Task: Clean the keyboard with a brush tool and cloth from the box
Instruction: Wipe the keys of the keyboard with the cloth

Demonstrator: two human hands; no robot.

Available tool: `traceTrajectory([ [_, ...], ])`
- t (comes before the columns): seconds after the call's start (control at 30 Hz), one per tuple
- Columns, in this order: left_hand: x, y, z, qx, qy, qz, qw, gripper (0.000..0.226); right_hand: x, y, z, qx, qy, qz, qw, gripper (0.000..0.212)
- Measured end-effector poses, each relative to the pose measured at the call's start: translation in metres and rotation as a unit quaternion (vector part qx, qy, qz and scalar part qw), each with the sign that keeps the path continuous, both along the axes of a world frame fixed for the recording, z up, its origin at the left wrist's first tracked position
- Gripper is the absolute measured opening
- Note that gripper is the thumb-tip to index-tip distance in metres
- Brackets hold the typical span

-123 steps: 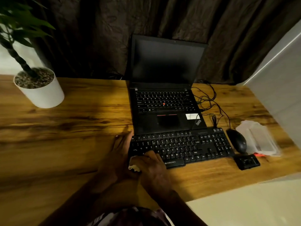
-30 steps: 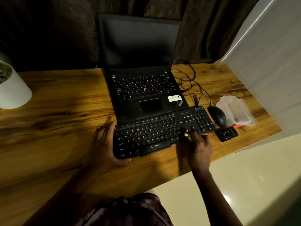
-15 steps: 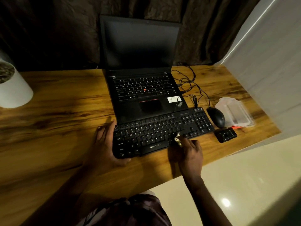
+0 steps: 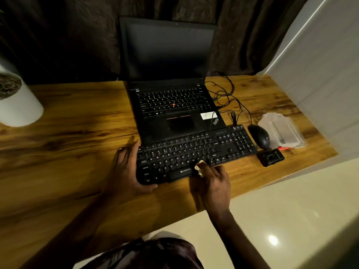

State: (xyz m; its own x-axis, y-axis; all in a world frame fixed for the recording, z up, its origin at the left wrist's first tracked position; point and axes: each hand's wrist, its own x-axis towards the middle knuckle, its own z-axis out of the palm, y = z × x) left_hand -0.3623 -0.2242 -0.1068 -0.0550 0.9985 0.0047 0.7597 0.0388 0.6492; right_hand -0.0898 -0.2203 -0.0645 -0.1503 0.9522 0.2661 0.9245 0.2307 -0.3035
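A black keyboard lies on the wooden table in front of an open laptop. My left hand grips the keyboard's left end, thumb under its front corner. My right hand is closed on a small pale cloth and presses it on the keyboard's front edge, just right of the space bar. A clear plastic box lies at the far right of the table. A small black case sits in front of it, with a red piece between them. No brush can be made out.
The black laptop stands open right behind the keyboard. A black mouse and tangled cables lie to the right of it. A white plant pot stands at the left. The table edge runs diagonally near my right hand.
My right hand with the cloth has slid left along the keyboard's front, from near the number pad to beside the space bar. My left hand has stayed on the left end.
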Motion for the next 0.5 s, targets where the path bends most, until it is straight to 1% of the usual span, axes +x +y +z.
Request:
traceTrajectory([
  [0.07, 0.001, -0.001, 0.001, 0.002, 0.004, 0.001, 1.000, 0.146, -0.017, -0.008, -0.001, 0.005, 0.007, 0.029, 1.000, 0.032],
  [0.1, 0.001, -0.001, 0.001, -0.004, 0.005, 0.003, 1.000, 0.146, -0.023, -0.010, -0.004, 0.002, -0.006, 0.052, 0.999, 0.031],
  [0.2, 0.000, -0.002, 0.002, -0.002, 0.024, 0.003, 1.000, 0.145, -0.034, -0.017, -0.015, -0.008, -0.083, 0.124, 0.989, 0.034],
  [0.27, 0.000, -0.002, 0.005, 0.018, 0.049, -0.021, 0.998, 0.144, -0.033, -0.015, -0.010, 0.006, -0.078, 0.102, 0.992, 0.029],
  [0.3, 0.000, -0.003, 0.008, 0.022, 0.057, -0.030, 0.998, 0.143, -0.030, -0.015, -0.005, 0.015, -0.054, 0.071, 0.996, 0.027],
  [0.37, 0.001, -0.006, 0.013, 0.029, 0.069, -0.041, 0.996, 0.142, -0.027, -0.015, 0.004, 0.023, 0.001, 0.013, 1.000, 0.036],
  [0.4, 0.002, -0.007, 0.014, 0.034, 0.077, -0.044, 0.995, 0.141, -0.028, -0.016, 0.006, 0.015, 0.013, 0.003, 1.000, 0.040],
  [0.43, 0.002, -0.007, 0.015, 0.038, 0.085, -0.048, 0.994, 0.140, -0.032, -0.016, 0.005, 0.002, 0.016, 0.005, 1.000, 0.039],
  [0.5, 0.002, -0.009, 0.016, 0.040, 0.090, -0.050, 0.994, 0.139, -0.049, -0.023, -0.003, -0.018, -0.013, 0.043, 0.999, 0.029],
])
